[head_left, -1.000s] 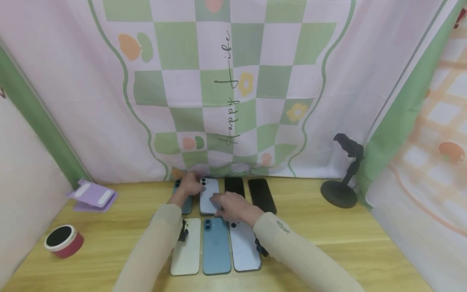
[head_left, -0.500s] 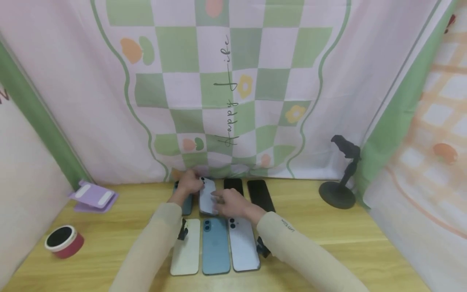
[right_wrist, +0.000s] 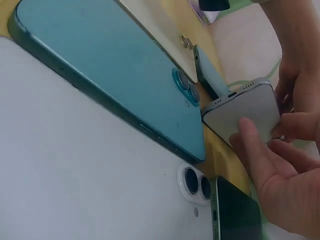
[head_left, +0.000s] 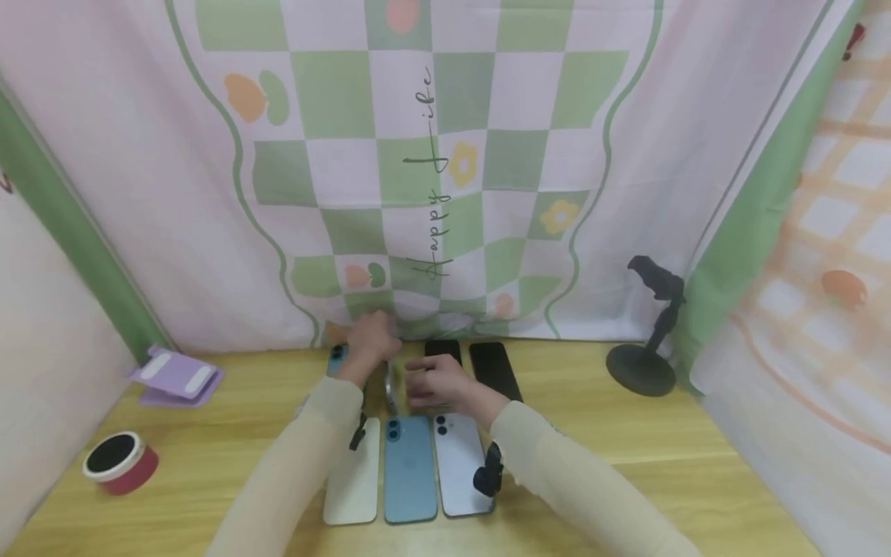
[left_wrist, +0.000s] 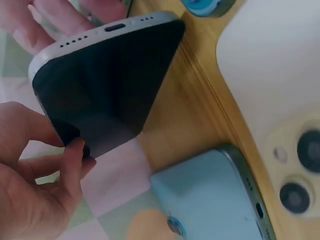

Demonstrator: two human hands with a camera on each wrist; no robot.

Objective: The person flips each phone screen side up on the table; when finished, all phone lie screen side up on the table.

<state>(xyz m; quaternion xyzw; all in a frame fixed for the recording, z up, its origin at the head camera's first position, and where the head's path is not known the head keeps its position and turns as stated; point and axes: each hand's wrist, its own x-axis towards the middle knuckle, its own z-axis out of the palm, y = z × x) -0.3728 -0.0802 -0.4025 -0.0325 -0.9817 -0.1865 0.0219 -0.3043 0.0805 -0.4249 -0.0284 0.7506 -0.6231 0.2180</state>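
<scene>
In the head view my left hand (head_left: 372,340) is at the back of the table, pinching a pale smartphone (head_left: 390,387) by its upper end. That phone stands tilted up on edge, its black screen (left_wrist: 110,85) turned to the left wrist camera. My right hand (head_left: 438,383) is just right of it; in the right wrist view its outstretched fingers (right_wrist: 245,127) reach across the phone's pale back (right_wrist: 260,107), seemingly touching it. A teal phone (head_left: 338,357) lies left of it, partly hidden by my left hand. Two black-faced phones (head_left: 494,371) lie to the right.
In front lie a cream phone (head_left: 351,480), a blue phone (head_left: 409,472) and a white phone (head_left: 459,464), backs up. A purple phone stand (head_left: 177,375) and a red-and-white round container (head_left: 120,462) are left. A black stand (head_left: 647,367) is right; a checked curtain (head_left: 431,193) hangs behind.
The pale phone, first lying back up, has been lifted and turned onto its edge. My left hand has moved slightly right and up with it; my right hand's fingers have straightened.
</scene>
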